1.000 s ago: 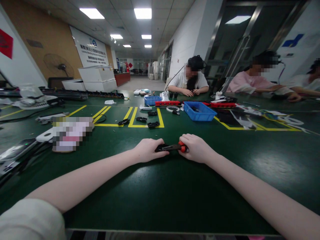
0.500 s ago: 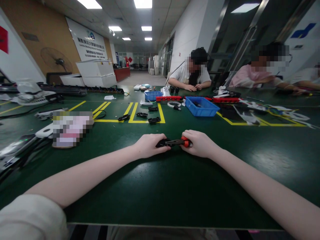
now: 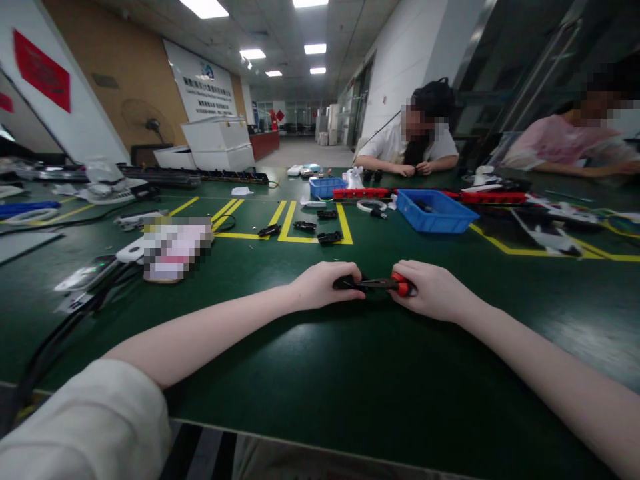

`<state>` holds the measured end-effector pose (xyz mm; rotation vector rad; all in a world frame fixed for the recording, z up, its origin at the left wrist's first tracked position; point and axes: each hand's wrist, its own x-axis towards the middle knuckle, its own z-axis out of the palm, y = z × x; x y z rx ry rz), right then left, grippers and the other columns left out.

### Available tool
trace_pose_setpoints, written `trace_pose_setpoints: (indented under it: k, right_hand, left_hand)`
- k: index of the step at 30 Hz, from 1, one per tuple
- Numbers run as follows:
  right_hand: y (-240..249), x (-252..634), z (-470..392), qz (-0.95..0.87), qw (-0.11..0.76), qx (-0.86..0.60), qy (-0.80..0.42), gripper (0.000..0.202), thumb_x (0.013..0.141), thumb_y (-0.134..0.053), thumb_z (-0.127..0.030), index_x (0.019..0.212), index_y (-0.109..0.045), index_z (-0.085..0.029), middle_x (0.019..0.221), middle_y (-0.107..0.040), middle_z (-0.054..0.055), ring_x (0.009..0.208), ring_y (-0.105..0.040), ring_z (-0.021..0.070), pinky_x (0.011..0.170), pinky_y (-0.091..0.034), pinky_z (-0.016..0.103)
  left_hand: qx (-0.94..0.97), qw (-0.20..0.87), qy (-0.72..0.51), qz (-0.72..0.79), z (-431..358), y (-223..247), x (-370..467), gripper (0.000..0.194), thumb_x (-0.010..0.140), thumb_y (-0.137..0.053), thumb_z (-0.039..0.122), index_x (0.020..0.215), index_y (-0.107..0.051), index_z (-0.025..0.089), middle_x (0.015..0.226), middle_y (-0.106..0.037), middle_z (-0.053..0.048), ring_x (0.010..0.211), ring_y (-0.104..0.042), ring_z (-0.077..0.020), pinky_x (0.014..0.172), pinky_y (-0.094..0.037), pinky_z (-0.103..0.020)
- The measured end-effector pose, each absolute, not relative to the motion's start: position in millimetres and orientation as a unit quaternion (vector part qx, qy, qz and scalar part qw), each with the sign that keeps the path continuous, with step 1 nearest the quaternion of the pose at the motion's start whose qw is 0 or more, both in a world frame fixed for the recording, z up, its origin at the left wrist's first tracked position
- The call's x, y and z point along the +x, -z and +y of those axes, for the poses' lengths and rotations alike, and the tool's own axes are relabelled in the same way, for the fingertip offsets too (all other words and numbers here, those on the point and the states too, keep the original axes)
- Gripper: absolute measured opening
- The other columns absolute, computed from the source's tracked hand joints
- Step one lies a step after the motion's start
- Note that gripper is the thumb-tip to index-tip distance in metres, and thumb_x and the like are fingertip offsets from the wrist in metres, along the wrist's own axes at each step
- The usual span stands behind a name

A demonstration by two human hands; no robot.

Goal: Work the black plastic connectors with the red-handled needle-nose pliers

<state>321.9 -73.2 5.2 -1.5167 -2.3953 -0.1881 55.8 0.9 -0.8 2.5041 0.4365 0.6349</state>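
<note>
My left hand (image 3: pixel 327 285) is closed around a small black part (image 3: pixel 345 283), pinched between thumb and fingers over the green table (image 3: pixel 300 373). From the right, my right hand (image 3: pixel 433 290) grips the pliers (image 3: pixel 383 283) by their red-orange handles. The dark plier jaws point left and meet the black part or overlap it; the exact contact is too small to make out. Several similar black parts (image 3: pixel 329 237) lie beyond my hands, in and beside a yellow taped outline (image 3: pixel 316 241).
A blue bin (image 3: pixel 435 213) stands beyond my right hand, a smaller blue bin (image 3: pixel 326 187) farther back. Red strips (image 3: pixel 361 193) lie near them. On the left are a pink phone-like object (image 3: pixel 177 250) and black cables (image 3: pixel 85 313). Two people sit across the table.
The camera view has swung left, so the whole scene sits farther right in the picture. Both hands keep their grips, and the pliers remain at the black part.
</note>
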Motion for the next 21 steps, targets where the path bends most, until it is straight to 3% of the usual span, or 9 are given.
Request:
trace_pose_setpoints:
  k: [4, 9, 21]
  right_hand:
    - [-1, 328, -66, -0.834, 0.149, -0.528, 0.063, 0.018, 0.083, -0.058, -0.042, 0.077, -0.053, -0.025, 0.076, -0.061, 0.004, 0.067, -0.059, 0.0201, 0.059, -0.042, 0.032]
    - [-5, 326, -66, -0.831, 0.135, -0.538, 0.041, 0.019, 0.081, -0.059, -0.043, 0.077, -0.054, -0.025, 0.078, -0.063, 0.005, 0.068, -0.059, 0.0210, 0.060, -0.044, 0.034]
    - [2, 329, -61, -0.812, 0.126, -0.568, 0.049, 0.021, 0.081, -0.058, -0.046, 0.079, -0.051, -0.025, 0.080, -0.062, 0.006, 0.070, -0.060, 0.0234, 0.060, -0.044, 0.036]
  left_hand:
    - [0.900, 0.332, -0.253, 0.125, 10, 1, 55, 0.016, 0.087, -0.074, 0.029, 0.093, -0.067, 0.016, 0.097, -0.069, -0.003, 0.088, -0.064, -0.0145, 0.080, -0.049, -0.025]
    - [0.882, 0.379, -0.249, 0.127, 15, 1, 55, 0.024, 0.087, -0.075, 0.038, 0.090, -0.070, 0.014, 0.094, -0.069, -0.003, 0.087, -0.065, -0.0152, 0.081, -0.050, -0.028]
    - [0.900, 0.359, -0.221, 0.105, 19, 0, 54, 0.021, 0.092, -0.068, 0.036, 0.097, -0.068, 0.016, 0.103, -0.069, -0.004, 0.096, -0.064, -0.0172, 0.087, -0.050, -0.031]
